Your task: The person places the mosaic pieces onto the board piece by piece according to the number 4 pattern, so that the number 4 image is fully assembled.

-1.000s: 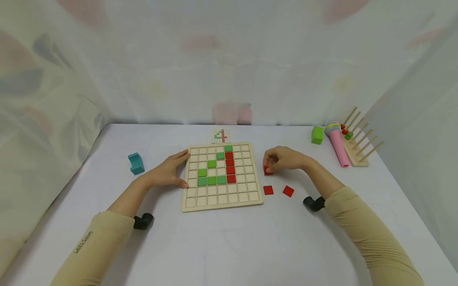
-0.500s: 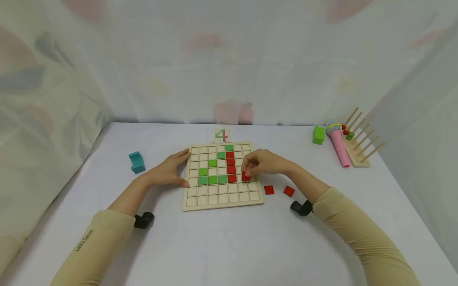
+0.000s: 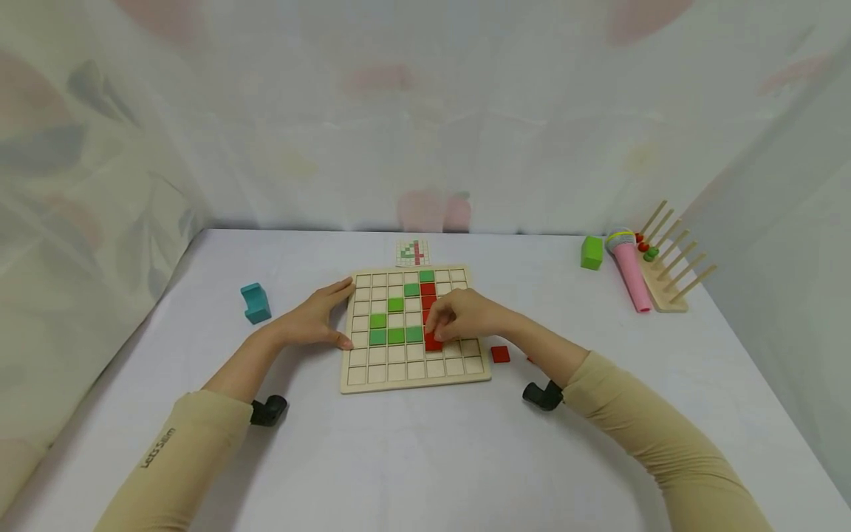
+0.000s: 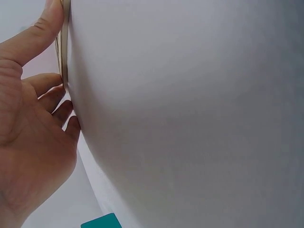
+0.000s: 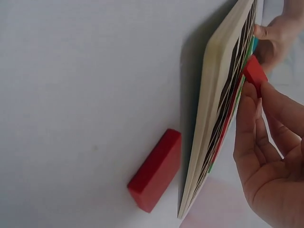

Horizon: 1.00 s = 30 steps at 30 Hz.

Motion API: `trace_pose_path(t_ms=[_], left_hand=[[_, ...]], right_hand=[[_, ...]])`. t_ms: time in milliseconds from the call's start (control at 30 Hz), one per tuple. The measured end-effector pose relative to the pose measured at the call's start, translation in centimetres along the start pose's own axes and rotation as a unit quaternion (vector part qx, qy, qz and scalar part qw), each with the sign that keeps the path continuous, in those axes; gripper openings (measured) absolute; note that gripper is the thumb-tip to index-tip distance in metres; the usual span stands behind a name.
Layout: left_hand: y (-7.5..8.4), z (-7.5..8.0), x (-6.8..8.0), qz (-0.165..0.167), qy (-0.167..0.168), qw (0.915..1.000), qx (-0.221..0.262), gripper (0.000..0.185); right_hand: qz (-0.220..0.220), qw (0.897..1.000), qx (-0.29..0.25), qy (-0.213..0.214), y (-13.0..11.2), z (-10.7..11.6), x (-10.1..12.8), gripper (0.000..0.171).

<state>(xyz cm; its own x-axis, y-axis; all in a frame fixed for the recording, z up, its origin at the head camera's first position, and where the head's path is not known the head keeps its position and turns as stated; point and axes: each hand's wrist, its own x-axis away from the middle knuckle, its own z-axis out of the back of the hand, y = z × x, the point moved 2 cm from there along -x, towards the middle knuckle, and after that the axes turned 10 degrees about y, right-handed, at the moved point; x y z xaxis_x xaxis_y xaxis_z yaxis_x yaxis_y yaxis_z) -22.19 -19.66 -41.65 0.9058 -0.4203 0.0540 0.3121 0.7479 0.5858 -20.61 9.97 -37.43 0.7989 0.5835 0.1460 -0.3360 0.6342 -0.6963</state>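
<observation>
My right hand (image 3: 467, 314) pinches a red square tile (image 5: 255, 75) between thumb and fingers, tilted over the wooden grid board (image 3: 385, 374). In the head view that tile is at the lower end of a column of red tiles (image 3: 428, 290), partly covered by my fingers. My left hand (image 3: 311, 318) touches the board's left edge, thumb and fingers spread apart. Green tiles (image 3: 396, 335) lie in the board's cells left of the red column. A loose red tile (image 3: 501, 355) is on the table beside the board's right edge; another is mostly hidden under my right wrist.
A small pattern card (image 3: 413, 253) lies behind the board. At left stands a teal block (image 3: 255, 304) with a notch. Back right are a green block (image 3: 592, 253), a pink toy microphone (image 3: 632, 277) and a wooden peg stand (image 3: 668, 292) with small red and green pieces.
My right hand has carried the red tile leftward from the table beside the board to the foot of the red column. My left hand stays at the board's edge.
</observation>
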Motion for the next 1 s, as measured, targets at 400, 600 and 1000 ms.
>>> trace_pose_path(t_ms=[400,600,1000], left_hand=[[0.07,0.09,0.1,-0.004,0.001,1.0,-0.008,0.118],[0.01,0.1,0.06,-0.005,0.0,0.9999,-0.011,0.118],[-0.19,0.07,0.0,-0.004,-0.001,0.9999,-0.011,0.119]], right_hand=[[-0.019,1.0,0.003,0.005,-0.38,-0.81,0.3,0.006],[-0.019,1.0,0.015,0.015,-0.4,-0.86,0.37,0.005],[-0.005,0.999,0.031,0.035,-0.32,-1.04,0.13,0.004]])
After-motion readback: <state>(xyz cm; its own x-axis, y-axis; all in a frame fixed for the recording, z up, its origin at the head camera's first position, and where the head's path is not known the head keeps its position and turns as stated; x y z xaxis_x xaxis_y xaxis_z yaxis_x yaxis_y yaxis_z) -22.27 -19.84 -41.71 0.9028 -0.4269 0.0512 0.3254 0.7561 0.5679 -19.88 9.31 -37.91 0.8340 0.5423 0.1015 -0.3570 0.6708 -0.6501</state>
